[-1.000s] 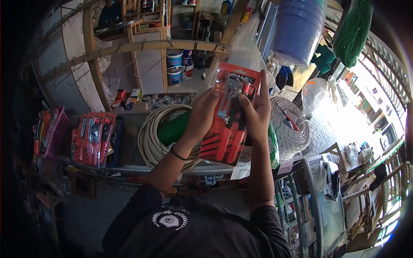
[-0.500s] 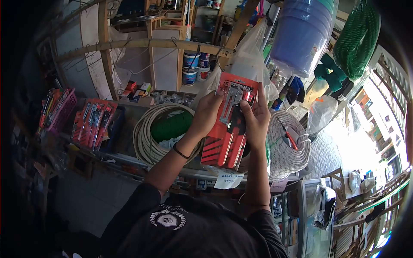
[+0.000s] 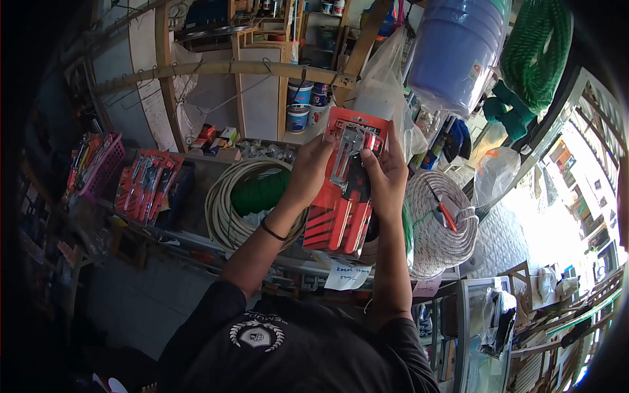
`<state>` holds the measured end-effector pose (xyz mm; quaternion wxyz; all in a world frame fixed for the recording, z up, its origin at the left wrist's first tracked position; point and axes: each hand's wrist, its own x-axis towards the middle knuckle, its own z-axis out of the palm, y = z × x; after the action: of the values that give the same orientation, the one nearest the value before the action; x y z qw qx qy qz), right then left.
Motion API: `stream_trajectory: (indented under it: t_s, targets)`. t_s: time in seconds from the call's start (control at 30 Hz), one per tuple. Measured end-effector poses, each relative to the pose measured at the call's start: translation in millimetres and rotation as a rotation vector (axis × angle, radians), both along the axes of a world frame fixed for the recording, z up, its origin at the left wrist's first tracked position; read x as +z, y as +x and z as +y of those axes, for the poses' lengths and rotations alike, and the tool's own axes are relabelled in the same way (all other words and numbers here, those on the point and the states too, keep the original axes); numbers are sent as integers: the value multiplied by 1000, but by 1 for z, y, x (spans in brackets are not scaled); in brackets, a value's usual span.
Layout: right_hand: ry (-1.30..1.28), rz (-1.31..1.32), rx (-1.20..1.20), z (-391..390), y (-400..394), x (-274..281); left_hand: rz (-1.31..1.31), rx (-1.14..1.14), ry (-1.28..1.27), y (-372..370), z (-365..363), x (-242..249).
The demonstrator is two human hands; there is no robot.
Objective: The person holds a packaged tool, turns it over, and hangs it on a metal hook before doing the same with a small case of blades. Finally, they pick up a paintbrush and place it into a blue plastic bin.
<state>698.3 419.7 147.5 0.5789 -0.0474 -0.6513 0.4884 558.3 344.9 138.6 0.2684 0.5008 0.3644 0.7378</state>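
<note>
A packaged hand tool [image 3: 348, 190] with two red handles, black grips and a slotted silver metal head lies on a red backing card under clear plastic. It is held up in front of me, slightly tilted. My left hand [image 3: 310, 171] grips the card's left edge, thumb on the front near the top. On the right edge, my right hand [image 3: 388, 182] is closed round the pack, its thumb pressed on the clear front beside the metal head. The fingers behind the card are partly hidden. Below the pack hangs a handwritten paper label [image 3: 347, 276].
On the counter, a pale cable coil [image 3: 219, 196] surrounds a green roll [image 3: 262, 195], left of a white rope coil [image 3: 445, 245] with a red-handled tool [image 3: 448, 217]. More red packs [image 3: 147, 183] and a pink basket [image 3: 103, 167] stand left. Blue buckets [image 3: 452, 59] hang above.
The pack and both hands have shifted slightly left in view, with the grip kept. The surroundings have moved a little as the camera turned.
</note>
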Motion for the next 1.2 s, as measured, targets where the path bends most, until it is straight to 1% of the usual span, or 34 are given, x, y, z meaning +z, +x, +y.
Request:
stream_trajectory:
  t_s: [0.1,0.23,0.43,0.6,0.7,0.8,0.9,1.1,1.2]
  targets:
    - [-16,-12,6,-2,2,2,-17,-33,-6,-2,1,-2]
    - [-30,-31,8,-4,5,2,11,-14,-14,-3,3,-3]
    - [-36,6,-1,-3,1,-3,-28,-24,-62,-1,-3,-4]
    - [-85,-58,-2,-9,4,-3,-55,-51,-99,-3,-6,-4]
    - [-80,-53,-21,-10,3,-4,-61,-34,-66,-1,-2,-5]
    - [-59,-2,-25,-9,0,-5,-25,-10,-64,1,-5,-2]
    - [-53,-7,-18,-11,1,2,13,15,-48,2,-8,10]
    - [-82,-40,-6,-9,2,13,-18,-8,-65,-2,-3,19]
    - [-86,-62,-7,-7,4,10,66,47,-105,-6,-5,15]
